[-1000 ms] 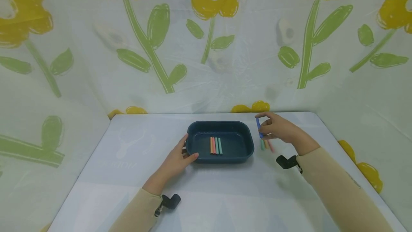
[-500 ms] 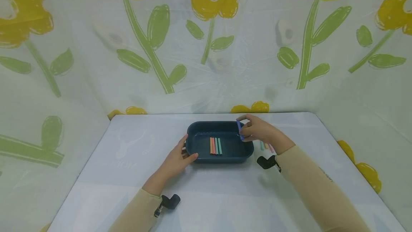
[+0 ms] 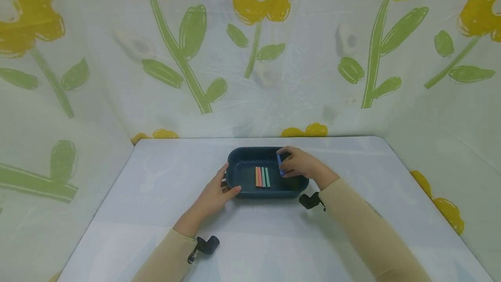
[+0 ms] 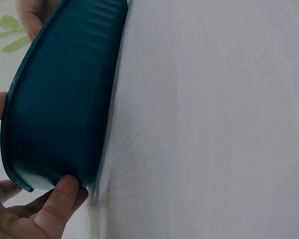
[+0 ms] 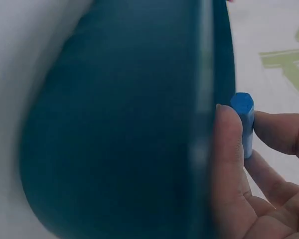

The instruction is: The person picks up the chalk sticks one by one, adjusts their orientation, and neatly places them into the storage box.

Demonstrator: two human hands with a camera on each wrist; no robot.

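Observation:
My left hand (image 3: 209,199) holds the left end of a dark teal tray (image 3: 254,194), thumb at its front left corner. The same tray (image 4: 60,99) fills much of the left wrist view, with fingers touching its end. Over the tray's right part, my right hand (image 3: 299,163) pinches a blue chalk stick (image 3: 280,164), tilted nearly upright. The right wrist view shows the faceted end of this blue chalk (image 5: 246,119) between thumb and fingers. Inside the tray, orange, pink (image 3: 260,177) and green (image 3: 268,177) chalk sticks lie side by side in a row.
The tray stands on a white table (image 3: 266,238) near its back edge. A flower-printed curtain (image 3: 297,64) hangs behind and at both sides. Black wrist cameras (image 3: 209,245) sit on both sleeves.
My right hand has carried the blue chalk leftward and down from beside the tray to above its right part. Loose chalk right of the tray is now hidden. The left hand stays still.

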